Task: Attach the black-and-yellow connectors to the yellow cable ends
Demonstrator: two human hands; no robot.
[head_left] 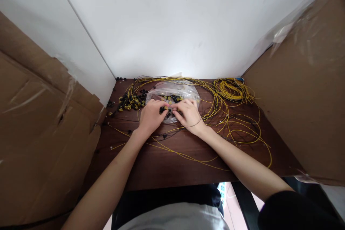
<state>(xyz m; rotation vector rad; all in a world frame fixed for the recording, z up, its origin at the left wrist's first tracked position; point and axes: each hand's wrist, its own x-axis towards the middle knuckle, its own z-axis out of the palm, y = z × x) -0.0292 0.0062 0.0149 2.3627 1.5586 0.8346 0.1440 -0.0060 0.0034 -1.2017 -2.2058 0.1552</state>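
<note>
Both hands meet over a clear plastic bag (172,92) that holds several small black-and-yellow connectors (176,98). My left hand (153,115) is closed, with a small black-and-yellow connector (163,109) at its thumb and fingertips. Close by, almost touching, my right hand (188,113) has its thumb and fingers drawn together; whatever lies in that pinch is too small to make out. A thin dark wire curves past the right wrist. Left of the bag lies a pile of black-and-yellow connectors (132,101), their yellow and black wires (172,78) arching behind the bag.
A coil of yellow wire (231,90) lies at the back right of the brown table (161,174). Loose yellow wires (185,156) cross the front and right. Cardboard sheets (302,90) flank both sides, and a white wall (172,25) stands behind.
</note>
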